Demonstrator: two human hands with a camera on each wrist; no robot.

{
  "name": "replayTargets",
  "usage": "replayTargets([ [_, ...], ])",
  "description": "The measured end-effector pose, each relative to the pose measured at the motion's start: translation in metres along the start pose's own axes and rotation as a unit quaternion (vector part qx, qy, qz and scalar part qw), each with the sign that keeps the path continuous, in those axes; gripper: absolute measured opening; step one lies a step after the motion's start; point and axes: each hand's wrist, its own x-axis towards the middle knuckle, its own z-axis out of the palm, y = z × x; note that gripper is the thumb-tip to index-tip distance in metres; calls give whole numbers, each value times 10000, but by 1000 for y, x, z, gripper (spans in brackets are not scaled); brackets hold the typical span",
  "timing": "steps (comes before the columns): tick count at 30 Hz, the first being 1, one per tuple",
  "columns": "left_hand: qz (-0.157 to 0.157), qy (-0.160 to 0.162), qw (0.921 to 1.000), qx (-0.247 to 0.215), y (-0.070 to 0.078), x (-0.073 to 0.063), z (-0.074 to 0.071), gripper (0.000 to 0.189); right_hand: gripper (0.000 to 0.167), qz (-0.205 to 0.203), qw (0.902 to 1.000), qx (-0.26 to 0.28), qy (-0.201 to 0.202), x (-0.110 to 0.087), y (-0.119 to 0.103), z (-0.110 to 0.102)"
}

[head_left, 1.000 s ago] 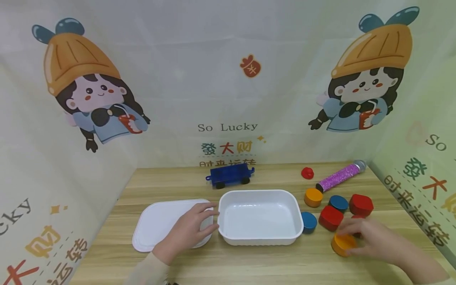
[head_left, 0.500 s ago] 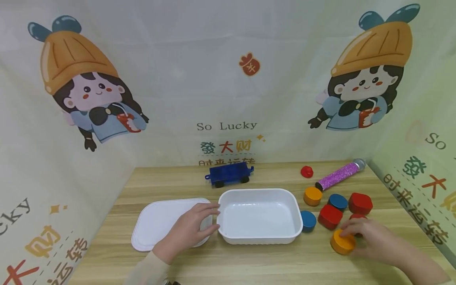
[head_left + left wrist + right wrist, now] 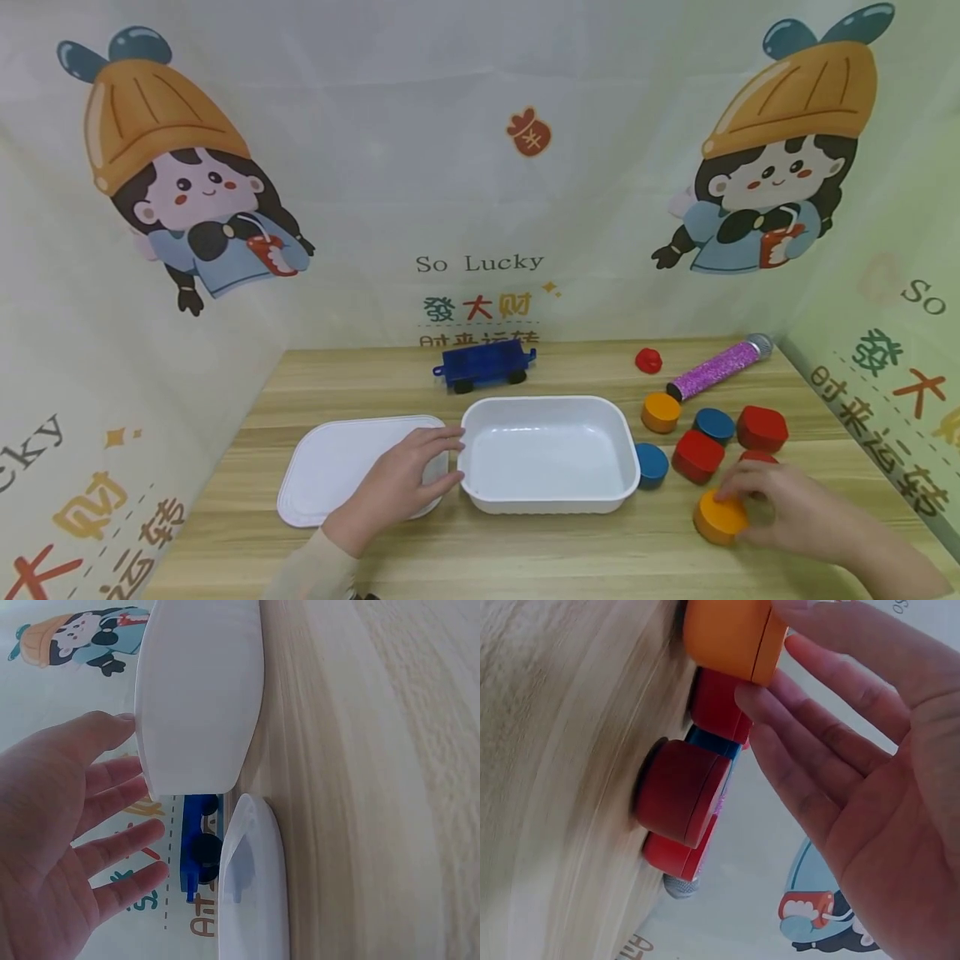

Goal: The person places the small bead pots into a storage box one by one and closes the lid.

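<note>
My left hand (image 3: 408,475) lies with spread fingers over the white lid (image 3: 322,475), fingertips at the left rim of a white rectangular container (image 3: 555,507). In the left wrist view, the thumb touches the container's rim and the other fingers are loosely extended. On the right, my right hand (image 3: 795,508) pinches a small round orange box (image 3: 718,518) between thumb and fingertips at its right side. A lid seam shows on this orange box (image 3: 731,634) in the right wrist view. Behind it are a red box (image 3: 697,457) and another red one, partly hidden by the hand.
A blue toy wagon (image 3: 483,365) stands behind the container. Blue boxes (image 3: 652,465), another orange box (image 3: 662,412) and a further red box (image 3: 762,428) lie at the right. A purple glitter microphone (image 3: 716,371) and a small red object (image 3: 648,360) lie farther back.
The orange box at my right hand has shifted slightly left and toward me, the fingers with it. My left hand stays at the container's rim.
</note>
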Motion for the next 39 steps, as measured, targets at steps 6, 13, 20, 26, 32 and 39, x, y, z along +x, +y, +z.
replayTargets([
  [6,31,90,10000,28,1,1,0,35,35,-242,9991,186,290,2,-9,-5],
  [13,-58,47,10000,46,2,1,0,35,38,-660,9933,95,944,12,-29,-19],
  [20,-194,-1,9995,263,6,0,-3,36,39,-865,9886,143,1223,34,-54,-27],
  [26,-251,-38,9992,293,7,1,-5,36,35,-1045,9860,37,1299,64,-68,-24],
  [32,-263,-47,9995,186,6,3,-6,38,33,-919,9886,484,1093,101,-76,-12],
  [39,-293,-119,9994,103,4,5,-7,39,34,-788,9906,394,1045,145,-86,11],
])
